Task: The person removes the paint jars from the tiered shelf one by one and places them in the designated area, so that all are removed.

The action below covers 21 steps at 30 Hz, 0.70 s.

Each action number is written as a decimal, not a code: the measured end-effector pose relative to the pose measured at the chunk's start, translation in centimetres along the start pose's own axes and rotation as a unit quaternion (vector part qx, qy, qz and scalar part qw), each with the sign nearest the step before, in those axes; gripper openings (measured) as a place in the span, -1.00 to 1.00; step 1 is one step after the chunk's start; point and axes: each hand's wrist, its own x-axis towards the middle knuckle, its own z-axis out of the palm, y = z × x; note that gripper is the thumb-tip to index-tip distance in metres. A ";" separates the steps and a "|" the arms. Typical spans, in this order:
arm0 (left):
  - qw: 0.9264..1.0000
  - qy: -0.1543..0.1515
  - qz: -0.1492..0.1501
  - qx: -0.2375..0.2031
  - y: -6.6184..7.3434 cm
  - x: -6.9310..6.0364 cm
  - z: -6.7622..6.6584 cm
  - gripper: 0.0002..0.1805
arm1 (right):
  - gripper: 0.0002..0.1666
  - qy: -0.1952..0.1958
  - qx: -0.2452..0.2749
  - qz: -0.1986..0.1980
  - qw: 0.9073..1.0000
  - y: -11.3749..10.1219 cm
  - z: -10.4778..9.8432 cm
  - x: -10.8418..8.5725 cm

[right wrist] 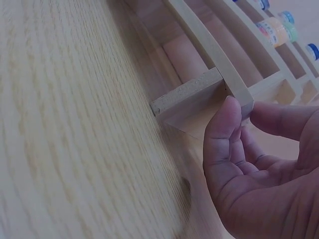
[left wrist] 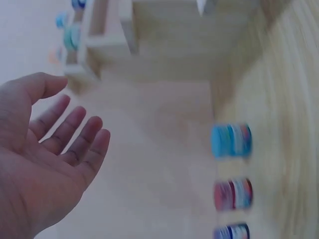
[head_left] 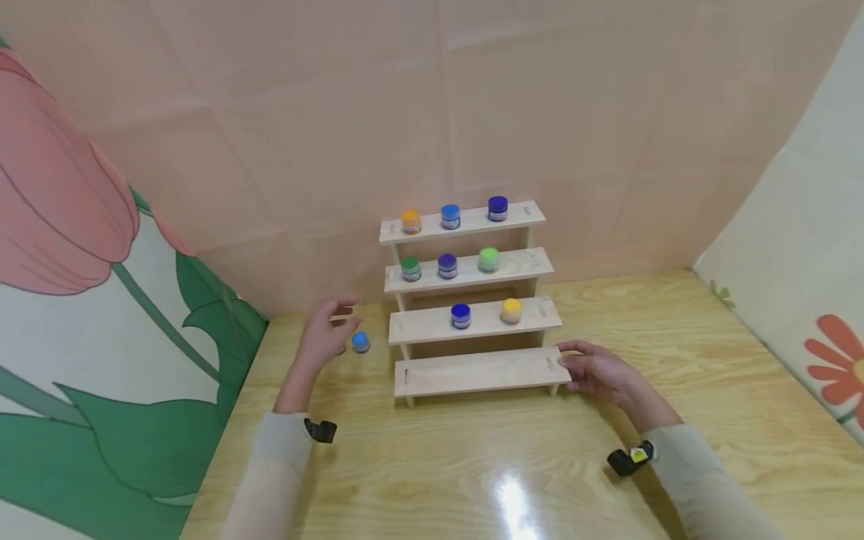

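The right hand point(head_left: 601, 373) pinches, between thumb and finger, the right end of the lowest shelf of a stepped four-tier stand of pale wood point(head_left: 472, 373), upright on the wood-grain table point(head_left: 418, 480). The left hand point(head_left: 322, 331), fingers apart, holds nothing near a small round blue-lidded jar point(head_left: 361, 343); a small red jar point(left wrist: 233, 194) lines up beside it. The stand is probably light and stiff, best steadied by a shelf end (eight small round jars point(head_left: 461, 316) sit on its upper tiers, seemingly unfastened). Each smooth jar likely wants a pinch around its lid.
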 end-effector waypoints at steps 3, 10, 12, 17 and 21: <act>1.000 -0.008 0.018 -0.011 1.5 -0.3 1.0 -0.58 | -0.63 0.000 -0.003 -0.001 1.000 0.0 -0.1 0.0; 0.998 -0.013 0.057 -0.032 3.5 -0.8 3.2 -0.59 | -0.68 -0.004 0.004 -0.004 1.000 0.1 -0.1 0.1; 0.997 -0.019 0.065 -0.037 3.8 -0.8 3.8 -0.60 | -0.69 -0.006 0.005 -0.004 1.000 0.2 -0.1 0.2; 0.996 -0.038 0.072 -0.048 4.6 -0.8 5.1 -0.56 | -0.70 -0.010 0.006 -0.005 1.000 0.3 -0.1 0.2; 0.994 -0.054 0.075 -0.052 5.4 -0.8 6.0 -0.58 | -0.66 -0.007 0.001 -0.007 1.000 0.2 -0.2 0.2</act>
